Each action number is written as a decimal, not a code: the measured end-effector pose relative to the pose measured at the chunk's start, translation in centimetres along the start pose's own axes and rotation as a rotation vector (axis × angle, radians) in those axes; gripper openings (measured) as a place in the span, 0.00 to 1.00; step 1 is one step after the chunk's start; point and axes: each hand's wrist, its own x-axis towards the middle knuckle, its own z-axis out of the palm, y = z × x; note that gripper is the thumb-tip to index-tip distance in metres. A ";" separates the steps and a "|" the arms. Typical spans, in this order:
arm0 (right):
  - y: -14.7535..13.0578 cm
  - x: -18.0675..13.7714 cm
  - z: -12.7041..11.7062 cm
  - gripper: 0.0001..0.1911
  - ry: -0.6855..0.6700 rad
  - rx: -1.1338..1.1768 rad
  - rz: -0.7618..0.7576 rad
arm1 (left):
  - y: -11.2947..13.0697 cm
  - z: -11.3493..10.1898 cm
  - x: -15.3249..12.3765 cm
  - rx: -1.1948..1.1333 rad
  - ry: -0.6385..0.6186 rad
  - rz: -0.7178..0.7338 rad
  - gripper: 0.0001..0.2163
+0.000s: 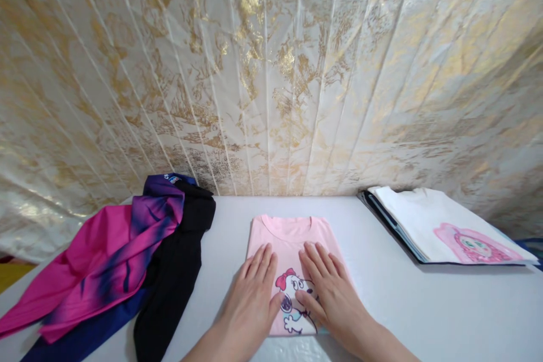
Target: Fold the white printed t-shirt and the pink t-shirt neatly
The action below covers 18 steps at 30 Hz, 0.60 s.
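Observation:
A pink T-shirt (292,230) lies folded into a neat rectangle on the white table (229,271), its neckline at the far end. A cartoon dog with a red bow is printed on its front, partly covered by my hands. My left hand (252,300) rests flat on the shirt's left side, fingers stretched forward. On the right side lies my right hand (333,297), palm down, with its fingers out and its thumb over the print. Neither hand grips the cloth.
To the left is a loose heap of clothes, with a pink and purple garment (110,254) and a black one (182,260). At the right stands a stack of folded clothes, topped by a white shirt (419,220). A gold-patterned curtain (271,79) hangs behind the table.

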 end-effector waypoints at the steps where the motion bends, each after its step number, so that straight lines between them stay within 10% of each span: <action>1: 0.5 0.4 -0.6 0.32 -0.001 0.042 0.013 | 0.0 -0.4 -0.1 -0.004 -0.020 -0.015 0.26; 5: 4.9 3.6 -3.6 0.19 0.108 0.211 0.175 | 1.3 -1.6 0.2 -0.081 -0.082 0.032 0.27; 10: 10.3 8.2 -4.7 0.13 0.088 0.342 0.374 | 5.0 -1.8 2.8 -0.277 -0.139 0.418 0.25; 18: 10.6 10.0 -2.3 0.09 0.075 0.377 0.317 | 6.6 0.5 6.4 -0.303 -0.176 0.405 0.31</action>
